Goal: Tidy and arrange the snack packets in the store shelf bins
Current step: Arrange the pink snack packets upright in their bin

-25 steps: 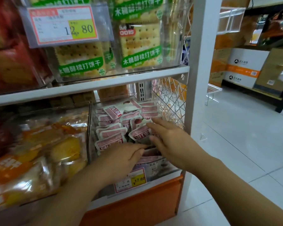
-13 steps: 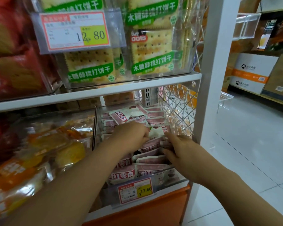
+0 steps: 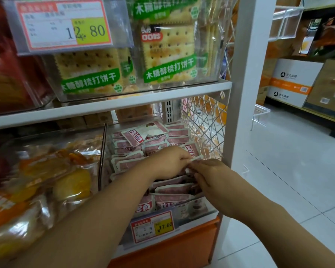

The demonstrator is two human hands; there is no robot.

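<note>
A clear bin point(image 3: 201, 208) on the lower shelf holds several small pink-and-white snack packets point(image 3: 128, 164) standing in rows, with one loose packet point(image 3: 141, 135) lying on top at the back. Both hands are inside the bin at its right side. My left hand point(image 3: 168, 163) curls its fingers round the top of a packet point(image 3: 196, 158). My right hand point(image 3: 207, 175) meets it from the right and pinches the same packet's white edge. The packets under the hands are hidden.
A bin of orange and yellow bagged snacks point(image 3: 52, 180) sits to the left. Cracker packets point(image 3: 168, 53) fill the bin above, over a white shelf board point(image 3: 124, 103). A wire mesh panel point(image 3: 203, 124) and white post point(image 3: 246, 93) bound the right side. Cardboard boxes point(image 3: 294, 84) stand across the aisle.
My left hand moved from the bin's front up and right across the rows. My right hand drew back to meet it, and both now hold one packet at the right side.
</note>
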